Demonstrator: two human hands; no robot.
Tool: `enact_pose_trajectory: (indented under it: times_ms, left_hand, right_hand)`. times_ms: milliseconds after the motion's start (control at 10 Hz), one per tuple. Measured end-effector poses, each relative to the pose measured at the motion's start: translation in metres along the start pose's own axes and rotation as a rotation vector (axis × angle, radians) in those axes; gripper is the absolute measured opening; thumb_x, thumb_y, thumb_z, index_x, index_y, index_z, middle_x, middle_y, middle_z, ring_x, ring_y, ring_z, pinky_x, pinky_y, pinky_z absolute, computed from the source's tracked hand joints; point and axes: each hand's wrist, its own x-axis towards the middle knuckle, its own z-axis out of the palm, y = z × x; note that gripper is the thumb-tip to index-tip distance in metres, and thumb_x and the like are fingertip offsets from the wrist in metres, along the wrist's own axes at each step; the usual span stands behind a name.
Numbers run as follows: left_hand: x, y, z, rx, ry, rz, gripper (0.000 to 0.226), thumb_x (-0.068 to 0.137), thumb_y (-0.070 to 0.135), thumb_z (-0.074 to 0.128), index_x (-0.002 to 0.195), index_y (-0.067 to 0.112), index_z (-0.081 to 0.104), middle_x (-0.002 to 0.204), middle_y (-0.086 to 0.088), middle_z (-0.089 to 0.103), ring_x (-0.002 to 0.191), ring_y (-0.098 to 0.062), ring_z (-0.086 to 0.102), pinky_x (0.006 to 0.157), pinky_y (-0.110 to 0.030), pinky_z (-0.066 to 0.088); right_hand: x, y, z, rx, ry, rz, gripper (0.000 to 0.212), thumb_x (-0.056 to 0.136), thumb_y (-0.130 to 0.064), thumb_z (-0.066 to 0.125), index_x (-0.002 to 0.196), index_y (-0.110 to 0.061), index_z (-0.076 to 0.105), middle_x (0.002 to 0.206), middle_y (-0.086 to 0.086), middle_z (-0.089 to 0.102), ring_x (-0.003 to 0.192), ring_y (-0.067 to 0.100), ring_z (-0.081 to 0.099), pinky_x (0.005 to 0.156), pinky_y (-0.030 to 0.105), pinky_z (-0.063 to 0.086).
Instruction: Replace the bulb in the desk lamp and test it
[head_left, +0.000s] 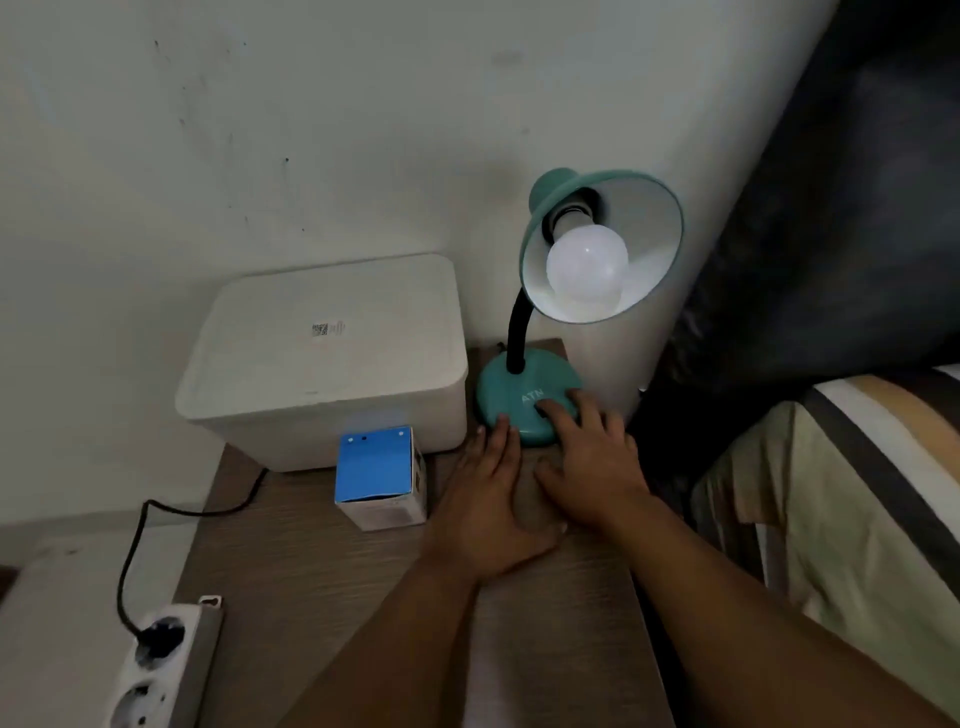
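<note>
While the bulb (587, 266) sits screwed into the socket inside the teal shade (602, 244), the desk lamp (524, 400) stands at the far right corner of the desk (322, 577), close against the wall. Whether the bulb is lit I cannot tell for sure; it looks pale and only faintly bright. It is likely light, smooth and breakable, best taken round its widest part with spread fingertips and turned gently. The black neck (517, 332) looks bendable, so the shade may sway unless the round base is held down; that base seems the heavy, steady part.

The right hand (592, 457) lies on the base with fingers (550, 404) straight, pressing near the lettering, probably at a switch. The left hand (488, 488) rests flat beside the base, fingers extended and touching its near rim, holding nothing.

A blue bulb box (379, 478) stands just left of the hands, in front of a white lidded bin (327, 358) that fills the far left corner. The cord (156, 540) drops over the left edge to a power strip (166, 665). Open room is the near middle of the desk; a bed (831, 493) crowds the right edge.
</note>
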Motion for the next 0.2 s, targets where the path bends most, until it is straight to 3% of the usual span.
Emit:
enact_pose_trajectory:
  times_ms: [100,200]
  left_hand:
    - [0.002,0.001,-0.002,-0.003,-0.020,-0.014,0.125,0.073,0.081,0.059,0.162,0.020,-0.004,0.168,0.006,-0.018,0.155,-0.016,-0.012,0.120,-0.028,-0.005]
    - [-0.002,0.005,-0.007,-0.063,-0.043,-0.029,0.115,0.081,0.067,0.065,0.162,0.018,-0.001,0.169,0.004,-0.013,0.155,-0.018,-0.012,0.120,-0.027,-0.004]
  right_hand:
    - [-0.005,-0.004,-0.005,0.028,-0.054,0.005,0.080,0.082,-0.043,0.055,0.151,-0.041,0.015,0.164,-0.003,0.004,0.138,0.031,0.022,0.110,0.047,0.028]
    - [-0.022,-0.004,-0.004,0.052,-0.046,-0.016,0.081,0.088,-0.044,0.053,0.154,-0.040,0.007,0.165,-0.002,0.003,0.143,0.029,0.019,0.112,0.048,0.026]
